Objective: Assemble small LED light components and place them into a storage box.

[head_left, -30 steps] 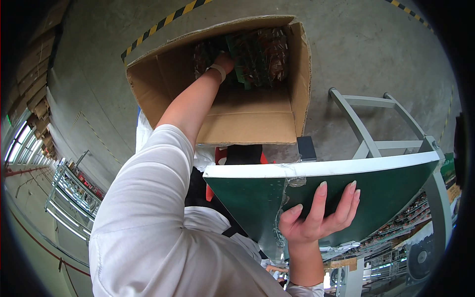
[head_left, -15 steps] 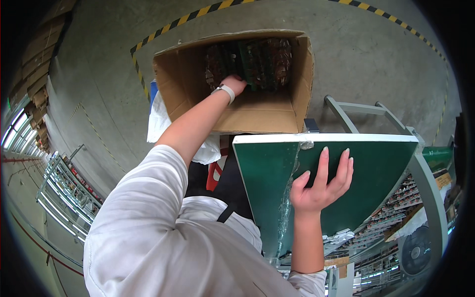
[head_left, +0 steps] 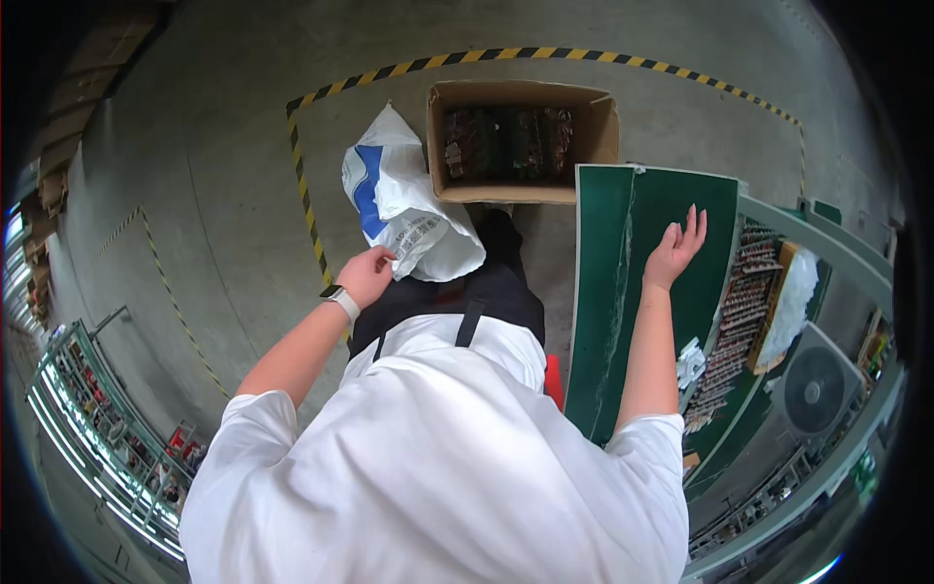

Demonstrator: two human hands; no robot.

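Observation:
A white woven plastic sack (head_left: pixel 413 200) with a blue patch lies in front of me, left of the box, its mouth toward my legs. My left hand (head_left: pixel 366 274), with a pale-banded watch on the wrist, is at the sack's near left edge. Its fingers are curled and look closed on the plastic. My right hand (head_left: pixel 673 255) is over the green tabletop (head_left: pixel 608 282), fingers spread and holding nothing; whether it touches the surface I cannot tell. Beyond the sack stands an open cardboard box (head_left: pixel 598 136) with dark brown and green wrapped bundles (head_left: pixel 511 141) inside.
Black-and-yellow floor tape (head_left: pixel 486 55) runs behind the box and down the left. A grey metal frame (head_left: pixel 817 243) edges the table. On the right are rows of small parts (head_left: pixel 744 311) and a fan (head_left: pixel 812 391). A red object (head_left: pixel 554 380) shows beside my hip.
My left hand has left the inside of the box and come back to the sack. My right hand stays over the green tabletop. The view has drawn back, showing more of the sack.

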